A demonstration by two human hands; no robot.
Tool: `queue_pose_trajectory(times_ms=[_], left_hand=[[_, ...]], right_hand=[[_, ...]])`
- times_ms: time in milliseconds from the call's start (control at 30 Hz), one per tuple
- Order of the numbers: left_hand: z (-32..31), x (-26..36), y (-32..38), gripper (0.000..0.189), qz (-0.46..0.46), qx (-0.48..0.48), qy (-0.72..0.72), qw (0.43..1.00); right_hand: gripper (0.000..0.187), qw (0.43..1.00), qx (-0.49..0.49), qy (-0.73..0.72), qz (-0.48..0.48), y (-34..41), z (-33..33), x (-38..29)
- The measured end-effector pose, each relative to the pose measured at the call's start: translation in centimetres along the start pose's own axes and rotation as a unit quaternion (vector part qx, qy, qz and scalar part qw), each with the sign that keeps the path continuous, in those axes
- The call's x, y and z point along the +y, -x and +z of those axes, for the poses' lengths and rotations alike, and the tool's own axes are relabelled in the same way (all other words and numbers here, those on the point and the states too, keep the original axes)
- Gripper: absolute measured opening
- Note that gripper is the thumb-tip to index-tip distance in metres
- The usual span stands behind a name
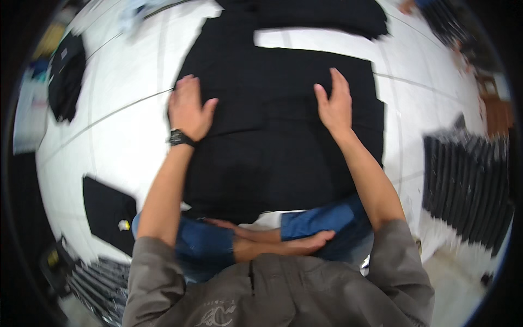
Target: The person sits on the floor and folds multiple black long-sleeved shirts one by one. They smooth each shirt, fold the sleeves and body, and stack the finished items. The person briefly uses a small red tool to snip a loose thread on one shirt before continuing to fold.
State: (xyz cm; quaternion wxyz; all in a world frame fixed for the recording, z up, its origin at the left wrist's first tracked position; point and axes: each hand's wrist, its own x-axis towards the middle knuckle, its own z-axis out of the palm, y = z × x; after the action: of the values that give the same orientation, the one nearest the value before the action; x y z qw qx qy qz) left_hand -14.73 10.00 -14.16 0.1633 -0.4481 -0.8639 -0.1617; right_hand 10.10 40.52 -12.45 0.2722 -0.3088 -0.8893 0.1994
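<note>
A black garment [261, 122] lies spread flat on the white floor covering before my crossed legs, with a few creases across its middle. My left hand [189, 108], with a black watch [179, 137] at the wrist, is palm down over the garment's left edge, thumb spread from the fingers. Over the right part of the cloth is my right hand [336, 102], fingers extended and thumb apart, holding nothing. Whether its palm touches the fabric I cannot tell. More black fabric [318, 14] extends at the far end, partly cut off by the picture's top rim.
On the right stands a row of folded dark garments in clear plastic bags [461, 188]; similar bagged garments [102, 282] lie at lower left. A folded black garment [108, 212] sits by my left knee. Farther left is a black bundle [67, 77]. Another person's hand [406, 7] shows at upper right.
</note>
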Motion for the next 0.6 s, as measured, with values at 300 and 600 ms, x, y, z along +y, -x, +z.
queue_pose_trajectory(times_ms=[300, 600], left_hand=[[-0.8, 3.8, -2.1, 0.08, -0.104, -0.232, -0.26, 0.932], [-2.8, 21.8, 8.2, 0.015, 0.176, -0.205, 0.2, 0.942]], right_hand=[[0.082, 0.946, -0.177, 0.239, 0.128, 5.5, -12.0, 19.4], [0.029, 0.97, -0.226, -0.023, 0.088, 16.3, -21.2, 15.9]])
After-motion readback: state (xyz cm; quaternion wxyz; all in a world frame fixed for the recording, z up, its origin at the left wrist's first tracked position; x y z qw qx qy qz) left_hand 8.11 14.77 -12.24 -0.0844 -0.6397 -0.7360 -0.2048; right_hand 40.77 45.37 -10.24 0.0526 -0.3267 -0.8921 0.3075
